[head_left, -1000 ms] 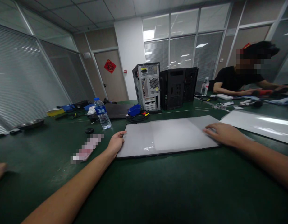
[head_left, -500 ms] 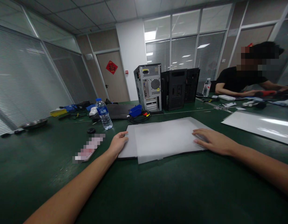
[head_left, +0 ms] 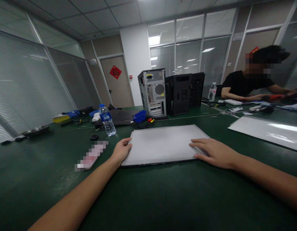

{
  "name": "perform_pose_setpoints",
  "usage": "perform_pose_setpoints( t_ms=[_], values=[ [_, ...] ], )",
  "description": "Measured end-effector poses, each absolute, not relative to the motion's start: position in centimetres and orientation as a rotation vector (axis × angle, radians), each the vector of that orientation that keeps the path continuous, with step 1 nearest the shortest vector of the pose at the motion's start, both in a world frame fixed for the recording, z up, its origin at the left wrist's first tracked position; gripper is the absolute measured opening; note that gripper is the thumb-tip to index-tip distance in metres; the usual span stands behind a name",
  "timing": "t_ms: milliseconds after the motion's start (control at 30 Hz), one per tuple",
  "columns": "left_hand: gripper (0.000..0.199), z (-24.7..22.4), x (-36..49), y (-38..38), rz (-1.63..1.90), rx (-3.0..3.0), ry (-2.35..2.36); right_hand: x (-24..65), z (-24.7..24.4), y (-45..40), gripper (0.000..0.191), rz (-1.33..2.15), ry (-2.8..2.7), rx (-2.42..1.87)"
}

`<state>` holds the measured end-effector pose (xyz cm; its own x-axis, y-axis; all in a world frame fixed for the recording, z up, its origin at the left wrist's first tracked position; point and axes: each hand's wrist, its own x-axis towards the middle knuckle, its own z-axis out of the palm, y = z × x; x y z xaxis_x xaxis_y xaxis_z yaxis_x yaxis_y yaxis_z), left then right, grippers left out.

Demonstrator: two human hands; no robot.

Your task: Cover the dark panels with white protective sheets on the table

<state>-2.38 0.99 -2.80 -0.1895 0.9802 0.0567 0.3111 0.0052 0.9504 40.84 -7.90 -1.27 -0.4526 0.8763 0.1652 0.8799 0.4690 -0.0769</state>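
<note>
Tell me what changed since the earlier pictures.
The white sheet slid left over the dark-edged panel, now covering most of it; the right hand, resting on the sheet, moved left too. The left hand still holds the panel's left edge; the water bottle and computer towers stayed put.

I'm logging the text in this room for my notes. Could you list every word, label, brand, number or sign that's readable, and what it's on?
"福": red diamond sign on the door.
White characters on the blue-capped bottle: too blurred to quote surely.
Label on the far bottle: too small.
Yellow sticker on the silver computer case: too small.
No numbers are readable.
</note>
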Motion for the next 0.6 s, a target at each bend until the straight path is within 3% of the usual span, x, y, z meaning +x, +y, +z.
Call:
perform_pose_setpoints(
  t_ms=[600],
  values=[
    [0.060, -2.64, -2.41, 1.06, 1.201, 1.225, 1.500, 41.91, -1.33, -7.80, 0.064, 0.089, -2.595, -1.377]
  ],
)
